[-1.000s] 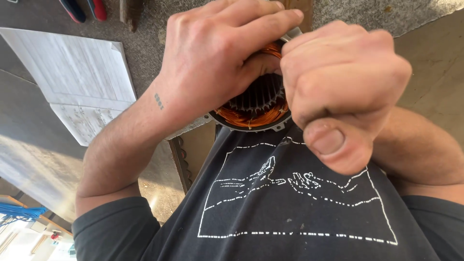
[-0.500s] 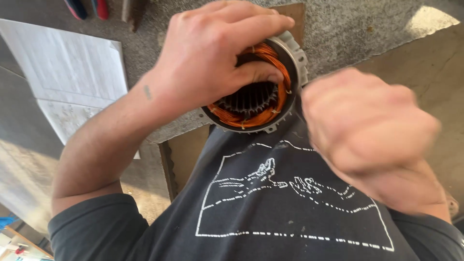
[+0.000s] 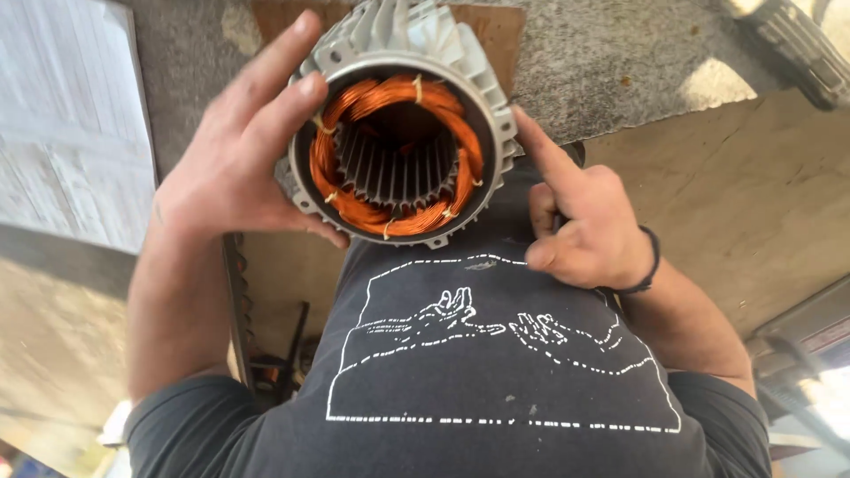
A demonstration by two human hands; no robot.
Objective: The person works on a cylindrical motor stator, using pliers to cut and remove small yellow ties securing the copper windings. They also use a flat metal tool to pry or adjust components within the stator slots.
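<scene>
We cup the finned motor stator (image 3: 403, 124) in our left hand (image 3: 235, 168), copper windings (image 3: 354, 102) exposed; right hand (image 3: 580, 226), loosely curled, forefinger touching its rim. Paper sheet (image 3: 66, 115) lies beyond the left hand.

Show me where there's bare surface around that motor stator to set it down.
Bare patches: the speckled grey top beyond the stator, between it and the dark tool at the far right corner; and the tan board past the right hand. Crowded: the left hand side, where white paper sheets cover the surface.
</scene>
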